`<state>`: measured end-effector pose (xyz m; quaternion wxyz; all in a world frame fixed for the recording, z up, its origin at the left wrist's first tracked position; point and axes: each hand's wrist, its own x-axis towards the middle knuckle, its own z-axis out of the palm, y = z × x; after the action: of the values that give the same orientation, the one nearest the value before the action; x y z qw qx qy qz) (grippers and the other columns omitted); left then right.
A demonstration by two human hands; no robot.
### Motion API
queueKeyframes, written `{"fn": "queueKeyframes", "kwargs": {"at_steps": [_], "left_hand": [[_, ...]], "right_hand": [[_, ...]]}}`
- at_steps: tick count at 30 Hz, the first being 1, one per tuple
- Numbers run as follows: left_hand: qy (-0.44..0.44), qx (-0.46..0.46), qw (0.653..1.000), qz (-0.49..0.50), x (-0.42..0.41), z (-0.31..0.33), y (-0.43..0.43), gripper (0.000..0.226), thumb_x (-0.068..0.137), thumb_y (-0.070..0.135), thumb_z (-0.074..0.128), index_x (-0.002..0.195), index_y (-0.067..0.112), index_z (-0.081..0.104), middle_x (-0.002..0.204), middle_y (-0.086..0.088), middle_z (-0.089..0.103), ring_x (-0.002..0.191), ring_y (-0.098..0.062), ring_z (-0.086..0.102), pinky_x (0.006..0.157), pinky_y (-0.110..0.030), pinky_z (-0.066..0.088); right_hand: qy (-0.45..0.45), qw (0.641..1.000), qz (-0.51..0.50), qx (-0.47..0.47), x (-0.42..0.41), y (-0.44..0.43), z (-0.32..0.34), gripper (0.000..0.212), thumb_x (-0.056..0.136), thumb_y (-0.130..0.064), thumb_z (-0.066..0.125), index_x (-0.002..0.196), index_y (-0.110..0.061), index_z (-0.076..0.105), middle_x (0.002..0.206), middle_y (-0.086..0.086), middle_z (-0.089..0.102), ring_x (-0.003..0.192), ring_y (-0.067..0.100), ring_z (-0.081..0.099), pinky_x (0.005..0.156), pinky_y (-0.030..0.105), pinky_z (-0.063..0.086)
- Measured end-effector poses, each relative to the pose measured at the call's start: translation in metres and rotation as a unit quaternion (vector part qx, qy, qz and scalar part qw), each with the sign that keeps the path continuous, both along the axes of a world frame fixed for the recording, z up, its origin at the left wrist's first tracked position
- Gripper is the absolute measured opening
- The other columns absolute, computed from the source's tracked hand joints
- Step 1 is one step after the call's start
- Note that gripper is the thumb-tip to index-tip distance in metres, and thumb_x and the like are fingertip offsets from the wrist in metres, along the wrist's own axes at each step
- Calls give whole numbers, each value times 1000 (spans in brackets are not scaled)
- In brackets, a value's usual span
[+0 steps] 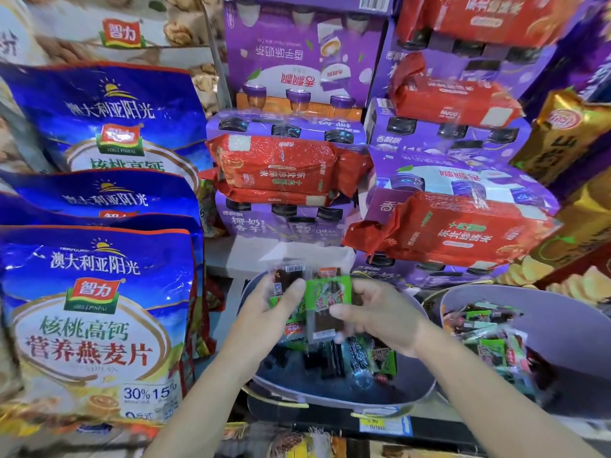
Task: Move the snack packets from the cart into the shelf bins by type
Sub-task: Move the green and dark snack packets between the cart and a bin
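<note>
Both hands hover over a grey shelf bin [334, 396] that holds a few green and dark snack packets [358, 353]. My left hand [272, 302] grips a small stack of clear packets with dark contents [287, 276]. My right hand [380, 312] pinches a green-labelled packet [327, 292] with a clear lower half; it lies against the left hand's stack. A second grey bin [562, 328] to the right is filled with several mixed green and dark packets [486, 332]. The cart is out of view.
Big blue oat bags [96, 312] stand stacked at the left. Purple drink multipacks [297, 71] with red rice packs [281, 166] taped on fill the shelf behind the bins. Gold bags [568, 133] sit at the right. A price tag [385, 424] hangs on the shelf edge.
</note>
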<state>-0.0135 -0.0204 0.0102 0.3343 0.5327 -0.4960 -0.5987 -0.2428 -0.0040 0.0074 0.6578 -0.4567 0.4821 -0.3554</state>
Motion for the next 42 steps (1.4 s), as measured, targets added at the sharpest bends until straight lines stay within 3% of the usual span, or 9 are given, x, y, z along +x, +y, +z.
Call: {"fn": "queueKeyframes", "kwargs": {"at_steps": [3, 6, 9, 11, 16, 20, 26, 31, 42], "left_hand": [[-13, -52, 998, -21, -3, -3, 3, 35, 92, 47, 79, 124, 46, 66, 122, 19, 75, 114, 1, 70, 95, -22, 53], [-44, -103, 994, 12, 0, -1, 2, 24, 99, 21, 74, 118, 35, 68, 105, 22, 77, 97, 4, 72, 76, -11, 51], [-38, -83, 995, 52, 11, 6, -2, 29, 101, 29, 70, 130, 34, 65, 113, 19, 78, 109, -2, 72, 90, -26, 54], [-32, -72, 994, 79, 20, 8, -7, 39, 102, 35, 69, 140, 34, 60, 122, 16, 76, 117, -7, 69, 104, -40, 52], [-2, -63, 993, 100, 25, 9, -10, 35, 104, 31, 67, 138, 36, 62, 120, 16, 76, 114, -4, 71, 109, -44, 52], [-14, -66, 993, 97, 24, 7, -9, 35, 103, 33, 67, 137, 36, 61, 119, 16, 77, 113, -4, 71, 109, -47, 51], [29, -64, 992, 102, 26, 13, -5, 64, 92, 48, 69, 151, 30, 52, 132, 14, 72, 124, -7, 67, 113, -48, 49], [67, -56, 991, 105, 27, 10, -6, 72, 81, 59, 70, 146, 31, 55, 127, 9, 75, 120, -16, 71, 108, -55, 52], [10, -48, 997, 66, 24, 0, -12, 26, 105, 33, 63, 127, 47, 62, 114, 13, 77, 108, -13, 73, 106, -54, 53]], "right_hand": [[28, 999, -19, -31, 21, -3, -1, 23, 90, -7, 78, 112, -8, 71, 105, 17, 76, 70, 32, 75, 61, 30, 61], [25, 999, -38, -4, 23, -9, -1, 39, 83, -22, 86, 110, -3, 64, 93, 19, 74, 73, 37, 73, 71, 46, 64], [108, 990, -54, 76, 1, -16, -11, 45, 86, -40, 83, 99, -2, 64, 85, 15, 75, 82, 34, 75, 82, 47, 64], [323, 941, 15, 101, -10, -18, -27, 43, 92, -44, 76, 91, -3, 63, 84, 13, 70, 81, 29, 71, 81, 42, 60], [523, 815, 175, 176, 2, -15, -61, 68, 92, -58, 67, 129, -2, 59, 119, 12, 67, 100, 26, 68, 73, 28, 53], [493, 833, 115, 222, 10, -20, -79, 44, 92, -38, 75, 113, -4, 56, 90, 11, 63, 60, 18, 62, 61, 33, 60], [452, 858, 26, 242, 12, -21, -91, 26, 92, -8, 72, 78, -9, 50, 64, 9, 50, 41, 14, 44, 40, 20, 35], [350, 906, -25, 236, 14, -17, -71, 17, 92, 3, 70, 85, -7, 59, 85, 5, 55, 68, 15, 56, 50, 28, 58], [192, 967, -98, 133, -18, 19, 4, 8, 92, -2, 74, 91, -6, 67, 78, 7, 64, 69, 12, 63, 64, 32, 60]]}}
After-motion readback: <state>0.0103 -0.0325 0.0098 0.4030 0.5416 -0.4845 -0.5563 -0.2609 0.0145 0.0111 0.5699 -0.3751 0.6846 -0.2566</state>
